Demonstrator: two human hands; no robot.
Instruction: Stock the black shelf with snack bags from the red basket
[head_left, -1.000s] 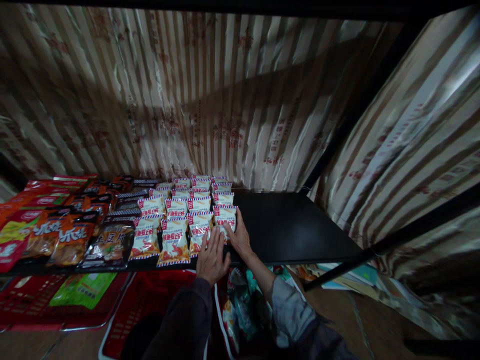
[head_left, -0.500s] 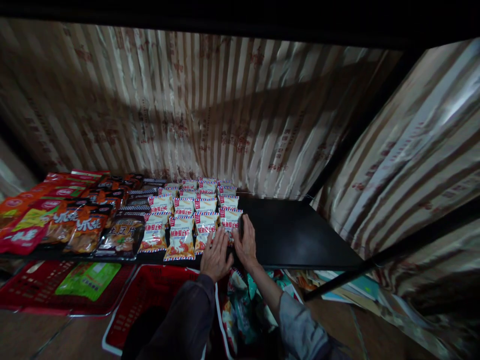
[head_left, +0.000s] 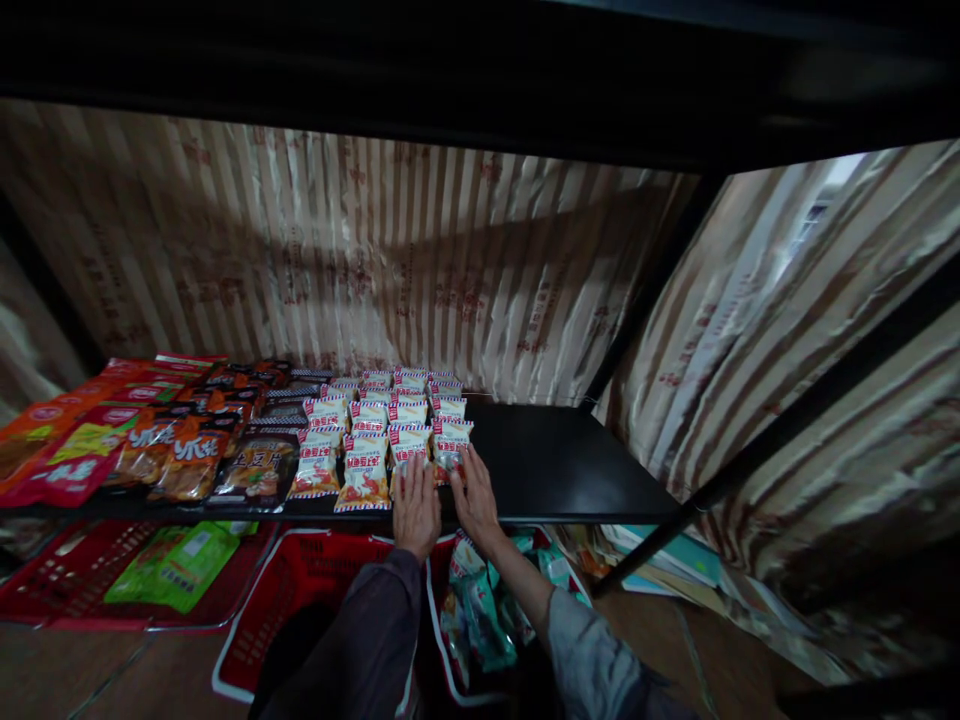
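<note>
Rows of small white snack bags point(head_left: 365, 468) with red lettering and striped edges lie on a black shelf point(head_left: 570, 465). My left hand point(head_left: 417, 508) rests flat with fingers stretched forward over the lower part of a front-row bag point(head_left: 409, 442). Beside it, my right hand point(head_left: 475, 500) has its fingers extended on the lower right part of the rightmost front bag point(head_left: 452, 440). Both hands look open, and neither is wrapped around a bag. Their fingers hide the bottoms of these two bags.
Dark potato-slice packs point(head_left: 259, 465), orange-brown packs point(head_left: 193, 455) and red bags point(head_left: 79, 455) fill the shelf's left side. Below stand red baskets point(head_left: 251, 620), one holding green packs point(head_left: 176, 570), another teal bags point(head_left: 484, 620). A black post point(head_left: 645, 550) slants at right.
My right hand has shifted from the right side of the end bag to its lower front. My left hand has flattened, fingers pointing forward. The camera view has tilted up slightly.
</note>
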